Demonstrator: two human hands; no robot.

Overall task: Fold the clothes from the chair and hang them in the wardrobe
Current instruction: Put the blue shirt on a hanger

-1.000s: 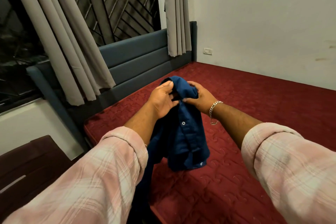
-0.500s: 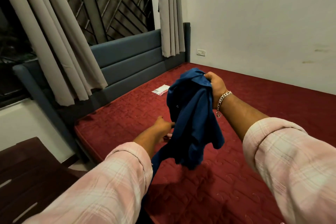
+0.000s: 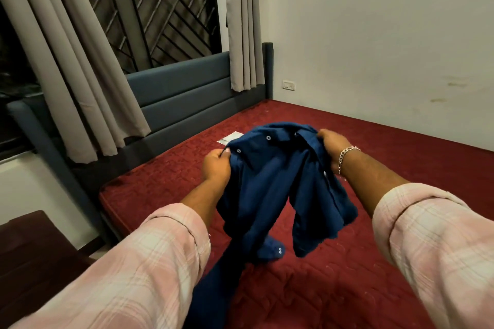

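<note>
While both hands pinch it, left hand (image 3: 216, 165), right hand (image 3: 331, 145), blue shirt (image 3: 270, 189) hangs over red mattress (image 3: 374, 275)

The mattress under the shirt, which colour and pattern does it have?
The mattress is dark red with a quilted swirl pattern, seen in the head view.

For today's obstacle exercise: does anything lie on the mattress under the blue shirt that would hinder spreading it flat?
Nothing directly beneath. The blue shirt hangs from both hands over bare red mattress; only a small white paper lies beyond it, toward the headboard.
</note>
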